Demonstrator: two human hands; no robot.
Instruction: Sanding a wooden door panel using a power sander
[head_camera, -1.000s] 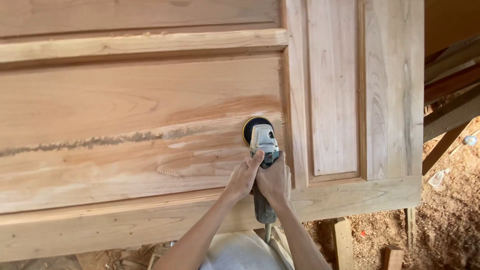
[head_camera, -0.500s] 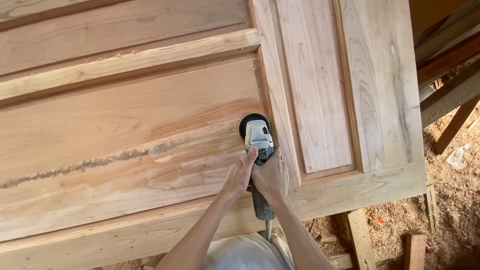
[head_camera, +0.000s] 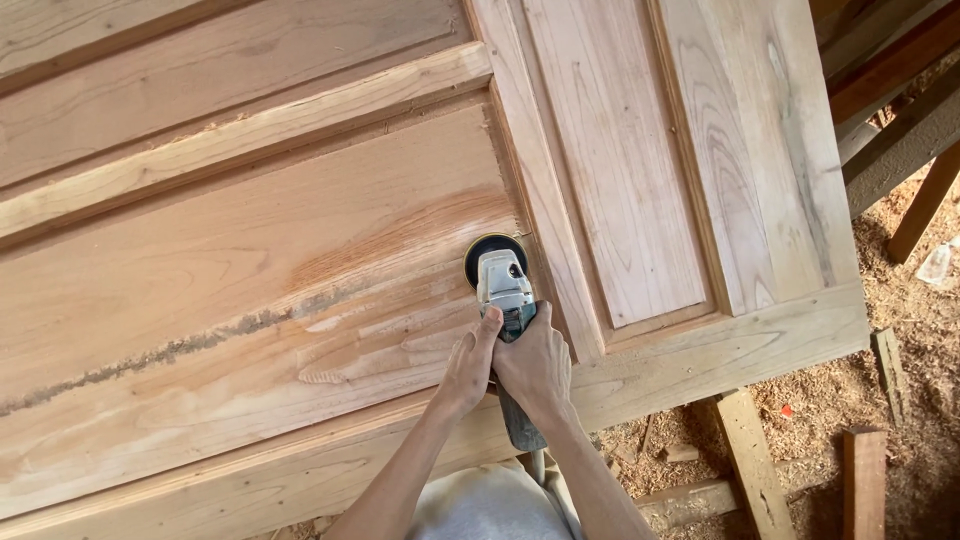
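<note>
A large wooden door (head_camera: 300, 230) with raised panels lies flat in front of me. Both hands grip a grey angle grinder (head_camera: 505, 290) fitted with a round black sanding disc (head_camera: 492, 250). The disc rests on the wide panel, close to the upright rail at its right end. My left hand (head_camera: 468, 368) wraps the tool's body from the left. My right hand (head_camera: 535, 368) wraps it from the right, and the dark handle (head_camera: 522, 430) sticks out below. A dark streak (head_camera: 180, 350) runs across the panel to the left of the disc.
Sawdust covers the ground (head_camera: 900, 330) at the right. Wooden trestle legs (head_camera: 750, 460) and loose timber pieces (head_camera: 865, 480) stand below the door's near edge. Dark beams (head_camera: 890, 90) lean at the upper right. A clear plastic bottle (head_camera: 938, 265) lies on the sawdust.
The view has tilted and shifted, so the door sits more slanted in frame. The grinder's disc stays near the panel's right end; both hands keep their grip.
</note>
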